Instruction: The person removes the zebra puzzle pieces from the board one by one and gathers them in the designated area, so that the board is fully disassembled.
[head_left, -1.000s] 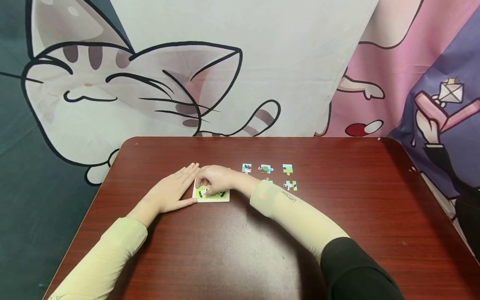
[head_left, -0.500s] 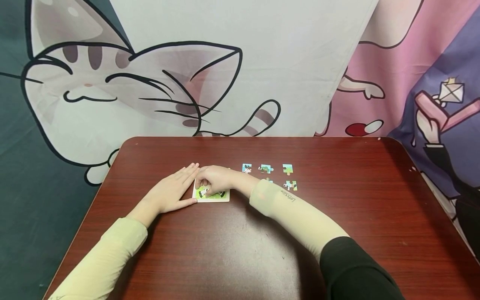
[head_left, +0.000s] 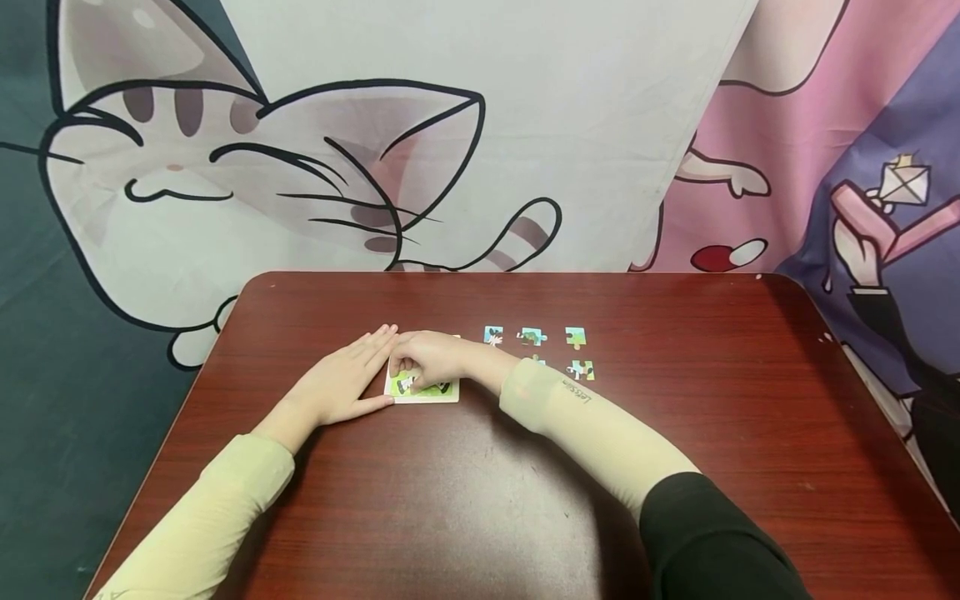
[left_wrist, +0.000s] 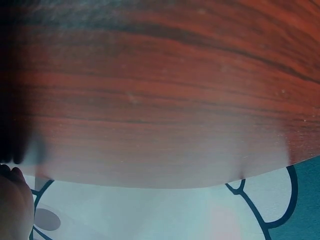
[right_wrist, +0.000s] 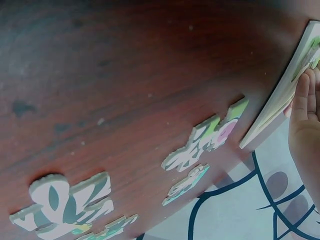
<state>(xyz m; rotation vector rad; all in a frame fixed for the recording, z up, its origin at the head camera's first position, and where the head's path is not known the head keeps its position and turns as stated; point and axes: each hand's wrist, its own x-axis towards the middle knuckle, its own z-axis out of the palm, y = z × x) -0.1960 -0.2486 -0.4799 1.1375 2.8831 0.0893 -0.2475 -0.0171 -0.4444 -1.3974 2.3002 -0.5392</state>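
Observation:
In the head view, my left hand (head_left: 337, 383) lies along the left side of a small white-rimmed puzzle board (head_left: 427, 398). Its fingers are straight, and the thumb points to the board's near-left corner. My right hand (head_left: 431, 357) is over the board with curled fingers and thumb down on it, holding a puzzle piece against the green picture. Most of that piece is hidden under the hand. The right wrist view catches the right hand (right_wrist: 305, 130) at the board's edge (right_wrist: 280, 107). Only part of the left hand (left_wrist: 14, 207) enters the left wrist view.
Right of the board, loose jigsaw pieces lie in two rows, including a blue-and-white piece (head_left: 493, 336), a green piece (head_left: 575, 337) and a mixed-colour piece (head_left: 581, 371). My right forearm partly covers one piece (head_left: 536, 361). The brown table (head_left: 675, 358) ends at a cartoon-cat curtain (head_left: 300, 167).

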